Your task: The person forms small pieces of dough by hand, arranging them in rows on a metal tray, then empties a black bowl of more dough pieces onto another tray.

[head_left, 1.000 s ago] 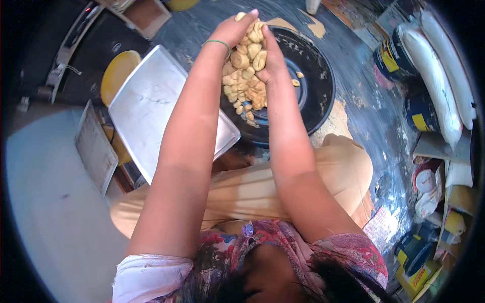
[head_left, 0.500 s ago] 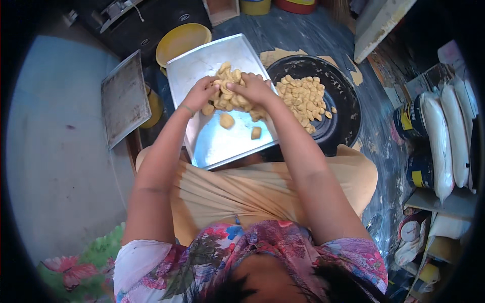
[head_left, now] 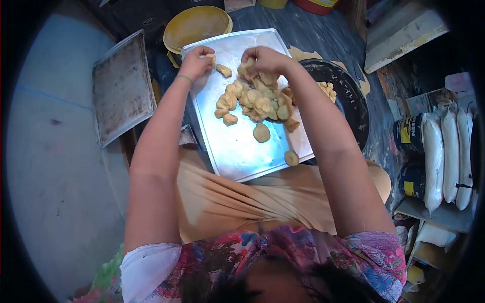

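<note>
Pieces of tan dough [head_left: 255, 105], some round and flat, lie heaped on a shiny metal tray [head_left: 230, 156] across my lap. At the tray's far left edge my left hand [head_left: 197, 62] pinches one small dough piece. A loose piece [head_left: 224, 70] lies just right of it. My right hand [head_left: 268, 61] is over the far side of the heap, fingers curled on dough pieces that are blurred by motion. Two separate pieces, a round one [head_left: 261, 133] and another [head_left: 291, 158], rest nearer me.
Right of the tray, partly behind my right forearm, a black basin [head_left: 359, 126] holds more dough pieces [head_left: 327, 91]. A yellow bucket [head_left: 198, 25] stands beyond the tray. A stained tray [head_left: 124, 91] leans at left. White filled bags [head_left: 433, 161] and dark tins [head_left: 408, 132] stand at right.
My hands have moved apart from the heap, the left to the tray's far left edge. The dough heap is more spread out. The tray appears further right in view.
</note>
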`<state>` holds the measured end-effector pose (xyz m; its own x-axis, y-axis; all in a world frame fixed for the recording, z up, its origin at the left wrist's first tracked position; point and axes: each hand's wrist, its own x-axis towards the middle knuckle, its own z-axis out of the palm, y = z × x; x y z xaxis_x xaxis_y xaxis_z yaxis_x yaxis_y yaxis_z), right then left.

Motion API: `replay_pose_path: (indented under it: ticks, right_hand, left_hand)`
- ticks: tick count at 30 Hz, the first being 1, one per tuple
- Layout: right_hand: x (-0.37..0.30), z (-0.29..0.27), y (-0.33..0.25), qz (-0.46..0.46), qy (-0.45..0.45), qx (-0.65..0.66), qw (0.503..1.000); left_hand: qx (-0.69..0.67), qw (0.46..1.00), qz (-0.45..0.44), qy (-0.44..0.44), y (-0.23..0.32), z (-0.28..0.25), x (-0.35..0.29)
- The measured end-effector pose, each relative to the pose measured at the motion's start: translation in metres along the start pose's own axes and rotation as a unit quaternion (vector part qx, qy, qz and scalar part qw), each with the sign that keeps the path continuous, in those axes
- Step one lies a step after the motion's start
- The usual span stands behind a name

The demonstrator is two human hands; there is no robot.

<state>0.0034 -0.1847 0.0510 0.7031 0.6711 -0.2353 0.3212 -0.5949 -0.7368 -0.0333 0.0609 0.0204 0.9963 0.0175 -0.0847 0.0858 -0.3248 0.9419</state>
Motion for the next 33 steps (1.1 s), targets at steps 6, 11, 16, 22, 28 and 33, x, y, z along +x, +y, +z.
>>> replay_pose_path:
  ticks: [6,11,16,22,28,33]
  right_hand:
    - [0.063,0.013,0.018,-0.064,0.189,-0.039,0.979]
    - [0.088,-0.002,0.018,0.019,0.119,-0.114,0.986]
    - [0.081,0.014,0.025,-0.14,0.257,-0.21,0.933]
    - [0.089,-0.006,0.037,-0.116,0.176,-0.12,0.97]
    - [0.074,-0.028,0.043,0.011,0.146,-0.063,0.987]
    - [0.081,-0.03,0.05,-0.006,0.275,-0.027,0.961]
  left_hand:
    - [0.222,0.969,0.103,0.041,-0.005,-0.015,0.037]
    - [0.316,0.901,0.296,0.008,-0.005,-0.021,0.026]
    - [0.436,0.842,0.313,-0.055,0.01,0.005,0.01]
    - [0.452,0.859,0.239,-0.031,0.003,-0.003,0.035]
    - [0.495,0.823,0.25,0.125,-0.006,-0.002,0.062]
    - [0.45,0.829,0.329,0.04,0.007,0.026,0.068]
